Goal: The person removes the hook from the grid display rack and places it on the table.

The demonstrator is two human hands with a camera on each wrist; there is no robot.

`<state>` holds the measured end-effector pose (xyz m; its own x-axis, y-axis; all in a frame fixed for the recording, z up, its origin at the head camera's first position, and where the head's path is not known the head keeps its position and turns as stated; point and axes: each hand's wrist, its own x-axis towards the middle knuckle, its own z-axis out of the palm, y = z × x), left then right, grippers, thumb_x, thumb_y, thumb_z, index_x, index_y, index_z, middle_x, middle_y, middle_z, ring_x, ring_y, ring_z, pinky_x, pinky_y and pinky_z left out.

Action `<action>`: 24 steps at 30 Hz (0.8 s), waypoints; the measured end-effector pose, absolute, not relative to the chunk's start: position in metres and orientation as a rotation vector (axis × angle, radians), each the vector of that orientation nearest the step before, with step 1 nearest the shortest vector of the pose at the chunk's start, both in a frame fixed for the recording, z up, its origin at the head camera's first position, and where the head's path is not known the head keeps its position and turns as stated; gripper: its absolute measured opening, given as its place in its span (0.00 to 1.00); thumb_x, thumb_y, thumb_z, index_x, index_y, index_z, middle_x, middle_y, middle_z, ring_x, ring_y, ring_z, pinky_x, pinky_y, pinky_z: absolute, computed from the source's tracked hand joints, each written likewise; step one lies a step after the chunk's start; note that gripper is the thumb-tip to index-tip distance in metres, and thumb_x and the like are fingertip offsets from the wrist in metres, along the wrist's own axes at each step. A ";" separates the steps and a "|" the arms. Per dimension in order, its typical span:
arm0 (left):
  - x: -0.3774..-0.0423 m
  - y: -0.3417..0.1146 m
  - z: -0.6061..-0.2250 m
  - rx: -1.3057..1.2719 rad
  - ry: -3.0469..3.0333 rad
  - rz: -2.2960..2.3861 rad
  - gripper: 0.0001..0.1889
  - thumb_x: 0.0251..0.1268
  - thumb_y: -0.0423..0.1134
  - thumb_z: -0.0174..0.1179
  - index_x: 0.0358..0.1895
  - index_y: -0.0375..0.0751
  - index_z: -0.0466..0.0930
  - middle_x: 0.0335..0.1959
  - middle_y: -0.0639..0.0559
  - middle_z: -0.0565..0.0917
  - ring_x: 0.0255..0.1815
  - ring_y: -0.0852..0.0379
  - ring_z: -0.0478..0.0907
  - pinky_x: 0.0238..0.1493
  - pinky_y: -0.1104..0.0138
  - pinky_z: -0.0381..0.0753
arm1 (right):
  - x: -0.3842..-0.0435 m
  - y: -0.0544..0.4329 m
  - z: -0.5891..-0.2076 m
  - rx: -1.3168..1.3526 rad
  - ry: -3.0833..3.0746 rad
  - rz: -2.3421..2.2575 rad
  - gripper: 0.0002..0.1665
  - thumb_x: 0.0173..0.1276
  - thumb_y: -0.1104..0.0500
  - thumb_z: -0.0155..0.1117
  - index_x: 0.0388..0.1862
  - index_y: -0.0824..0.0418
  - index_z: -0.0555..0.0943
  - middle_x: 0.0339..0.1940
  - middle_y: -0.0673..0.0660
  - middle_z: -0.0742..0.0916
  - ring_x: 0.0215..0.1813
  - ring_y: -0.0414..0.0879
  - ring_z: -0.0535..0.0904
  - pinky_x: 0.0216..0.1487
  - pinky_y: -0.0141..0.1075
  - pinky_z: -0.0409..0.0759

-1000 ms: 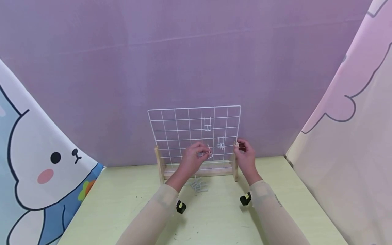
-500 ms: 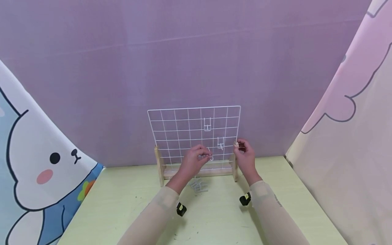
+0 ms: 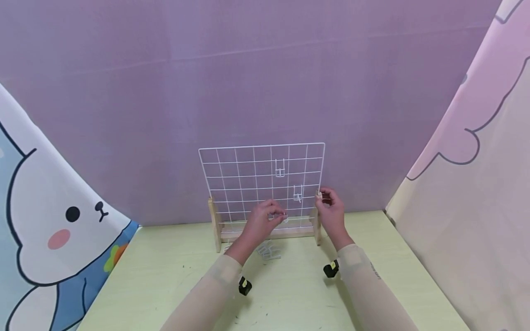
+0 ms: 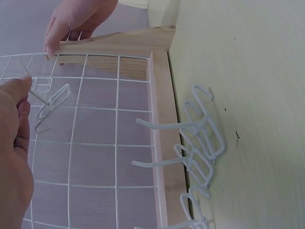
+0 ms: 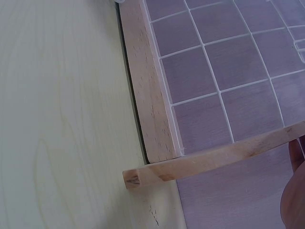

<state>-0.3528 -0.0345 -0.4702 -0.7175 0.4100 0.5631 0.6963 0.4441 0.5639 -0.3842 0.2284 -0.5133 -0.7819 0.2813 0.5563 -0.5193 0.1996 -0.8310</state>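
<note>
A white wire grid panel [image 3: 262, 146] stands upright in a wooden stand [image 3: 265, 236]. My left hand [image 3: 261, 220] pinches a white wire hook [image 4: 49, 102] between thumb and fingertips, in front of the lower right part of the grid. On the right, my right hand [image 3: 333, 212] grips the top of the stand's side post [image 3: 317, 227] at the grid's edge; in the right wrist view only part of that hand shows. Two similar hooks hang on the grid, an upper hook [image 3: 279, 172] and a lower hook [image 3: 297, 196].
Several loose white hooks [image 4: 205, 138] lie on the pale table [image 3: 298, 294] before the stand, partly behind my left forearm in the head view. A purple backdrop [image 3: 265, 92] rises behind. Printed cloths flank the table, a cartoon rabbit [image 3: 45, 202] on the left one.
My left hand has moved slightly down along the front of the grid with the hook. My right hand keeps its hold on the post.
</note>
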 end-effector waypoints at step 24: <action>-0.358 -0.035 -0.495 -0.938 -2.445 -1.202 0.04 0.73 0.36 0.76 0.46 0.45 0.94 0.45 0.62 0.85 0.49 0.61 0.85 0.54 0.65 0.88 | -0.383 0.227 -0.511 0.197 -1.870 1.671 0.14 0.79 0.69 0.68 0.60 0.69 0.83 0.50 0.62 0.85 0.51 0.53 0.79 0.43 0.25 0.85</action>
